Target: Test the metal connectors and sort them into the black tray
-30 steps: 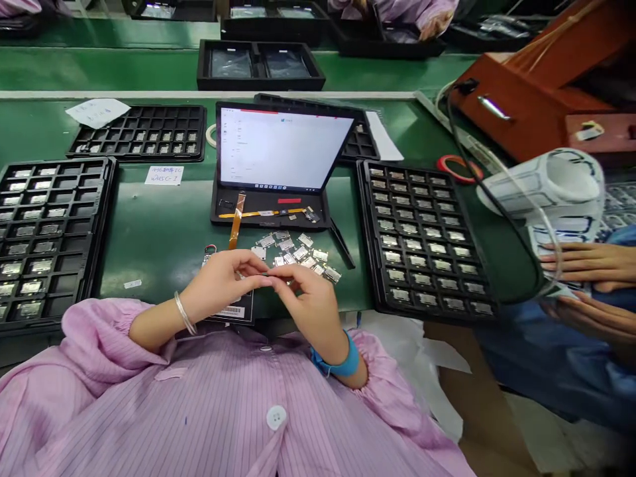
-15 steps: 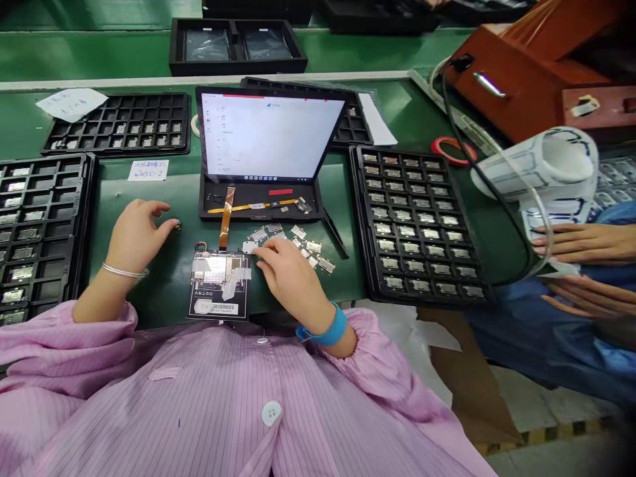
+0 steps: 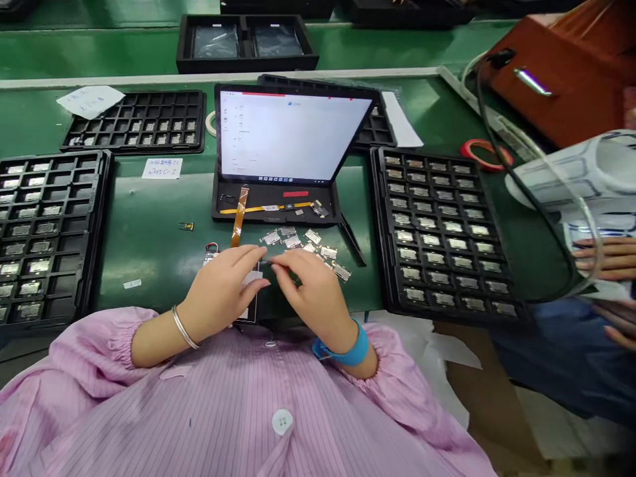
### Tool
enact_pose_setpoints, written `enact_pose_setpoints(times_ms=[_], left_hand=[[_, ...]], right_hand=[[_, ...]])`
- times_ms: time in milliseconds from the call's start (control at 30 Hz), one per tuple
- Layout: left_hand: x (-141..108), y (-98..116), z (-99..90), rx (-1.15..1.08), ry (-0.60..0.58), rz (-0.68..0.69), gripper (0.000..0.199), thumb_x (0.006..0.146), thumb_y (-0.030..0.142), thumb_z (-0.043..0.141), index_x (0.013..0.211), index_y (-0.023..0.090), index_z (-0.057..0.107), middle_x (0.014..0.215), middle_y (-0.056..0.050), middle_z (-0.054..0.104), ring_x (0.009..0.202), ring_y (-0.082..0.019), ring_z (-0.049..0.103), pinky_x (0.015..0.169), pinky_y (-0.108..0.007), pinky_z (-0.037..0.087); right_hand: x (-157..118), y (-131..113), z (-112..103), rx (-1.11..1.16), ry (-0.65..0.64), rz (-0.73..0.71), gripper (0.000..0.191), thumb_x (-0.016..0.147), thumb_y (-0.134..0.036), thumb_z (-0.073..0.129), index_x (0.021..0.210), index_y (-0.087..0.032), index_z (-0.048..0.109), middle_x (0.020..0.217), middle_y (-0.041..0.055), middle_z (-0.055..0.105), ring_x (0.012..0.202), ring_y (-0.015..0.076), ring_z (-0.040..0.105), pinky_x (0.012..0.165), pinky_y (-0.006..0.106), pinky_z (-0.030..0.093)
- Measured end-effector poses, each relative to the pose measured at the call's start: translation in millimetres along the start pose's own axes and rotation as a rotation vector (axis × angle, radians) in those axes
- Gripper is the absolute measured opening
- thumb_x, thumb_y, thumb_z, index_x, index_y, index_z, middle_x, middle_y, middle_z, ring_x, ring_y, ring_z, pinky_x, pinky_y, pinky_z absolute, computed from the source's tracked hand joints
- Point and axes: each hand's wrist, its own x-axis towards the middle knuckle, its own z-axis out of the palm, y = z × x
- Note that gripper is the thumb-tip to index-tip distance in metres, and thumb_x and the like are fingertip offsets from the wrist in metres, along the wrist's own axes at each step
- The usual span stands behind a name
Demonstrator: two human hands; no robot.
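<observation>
My left hand (image 3: 223, 279) lies over the black circuit board (image 3: 252, 311), covering most of it. Its fingers are stretched out and the thumb stands apart from them. Close against its fingertips, my right hand (image 3: 314, 291) pinches a small metal-shielded module (image 3: 265, 261), mostly hidden by the fingers. An orange flex cable (image 3: 240, 215) runs from the covered board up to the black frame below the lit screen (image 3: 295, 136). Several loose shielded modules (image 3: 292, 241) lie scattered beyond my right hand. A small dark module (image 3: 186, 226) rests on the green mat to the left.
Black trays of modules stand at the left (image 3: 102, 218) and right (image 3: 380, 218). Black tweezers (image 3: 352, 244) lie beside the loose modules. A handwritten label (image 3: 162, 168) sits on the mat. Another person's hand (image 3: 613, 257) is at the far right, near a white roll (image 3: 571, 169).
My left hand has left the small dark module and moved right, over the circuit board. My right hand has raised a shielded module to meet it. The view has shifted slightly.
</observation>
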Motion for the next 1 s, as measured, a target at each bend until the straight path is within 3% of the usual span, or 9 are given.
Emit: enact_pose_setpoints(times_ms=[133,233,300,467,667,800,933,1000], left_hand=[[10.6,2.5,-4.6,-0.250,-0.122,-0.169,0.013,0.090,0.022,0.060,0.101,0.021,0.068,0.094,-0.002,0.074,0.079,-0.018,0.068,0.073,-0.031,0.054],[13.1,1.5,-11.4,-0.379,-0.103,-0.286,0.011,0.087,0.029,0.064,0.093,0.022,0.071,0.091,-0.001,0.075,0.074,-0.017,0.067,0.069,-0.029,0.053],[13.2,-1.0,-16.0,-0.490,-0.076,-0.371,0.015,0.085,0.033,0.066,0.092,0.021,0.072,0.090,-0.003,0.074,0.074,-0.017,0.066,0.068,-0.028,0.053],[10.6,-3.3,-15.5,-0.817,-0.072,-0.515,0.022,0.077,0.034,0.073,0.091,0.018,0.067,0.086,-0.005,0.070,0.073,-0.016,0.065,0.063,-0.026,0.054],[1.8,-3.1,-5.5,-1.004,-0.074,-0.611,0.018,0.075,0.026,0.073,0.089,0.018,0.064,0.078,-0.002,0.067,0.070,-0.014,0.065,0.064,-0.026,0.055],[-4.1,-4.5,-4.5,-0.975,-0.113,-0.620,0.021,0.078,0.027,0.070,0.096,0.018,0.065,0.075,-0.002,0.066,0.064,-0.014,0.064,0.056,-0.025,0.053],[-8.9,-5.3,-2.1,-0.716,-0.040,-0.572,0.025,0.079,0.027,0.069,0.103,0.019,0.066,0.085,-0.003,0.068,0.077,-0.016,0.065,0.068,-0.028,0.055],[-9.3,-5.2,1.5,-0.713,-0.039,-0.563,0.023,0.080,0.027,0.069,0.102,0.019,0.066,0.085,-0.003,0.068,0.077,-0.016,0.066,0.069,-0.029,0.055]], right_hand=[[-9.8,-4.6,-7.5,0.250,-0.021,0.152,0.009,0.091,-0.021,0.056,0.091,-0.021,0.064,0.085,0.0021,0.068,0.076,0.0165,0.062,0.069,0.029,0.048],[-16.0,4.7,-13.1,0.165,0.047,0.312,0.005,0.090,-0.022,0.057,0.091,-0.021,0.062,0.087,0.0028,0.068,0.074,0.0171,0.061,0.070,0.031,0.047],[-20.0,11.3,-15.4,0.038,0.026,0.362,0.002,0.087,-0.020,0.059,0.086,-0.020,0.060,0.087,0.0040,0.065,0.077,0.0189,0.059,0.073,0.033,0.047],[-26.4,13.0,-8.9,-0.138,-0.123,0.363,0.010,0.083,-0.020,0.065,0.083,-0.020,0.055,0.090,0.0072,0.061,0.088,0.0247,0.058,0.078,0.039,0.046],[-27.1,10.5,-1.6,-0.085,-0.109,0.319,0.013,0.082,-0.015,0.060,0.081,-0.021,0.049,0.089,0.0058,0.060,0.085,0.0227,0.058,0.074,0.036,0.046],[-27.8,12.6,-1.2,-0.038,-0.131,0.341,0.013,0.082,-0.014,0.060,0.082,-0.021,0.049,0.085,0.0044,0.060,0.081,0.0213,0.057,0.070,0.034,0.046],[-27.7,9.6,-3.7,-0.098,-0.121,0.356,0.013,0.081,-0.019,0.066,0.084,-0.020,0.053,0.091,0.0069,0.061,0.085,0.0235,0.058,0.073,0.037,0.047],[-26.1,4.3,-4.6,-0.032,-0.096,0.358,0.013,0.083,-0.024,0.067,0.089,-0.019,0.056,0.093,0.0071,0.062,0.084,0.0226,0.059,0.074,0.037,0.048]])
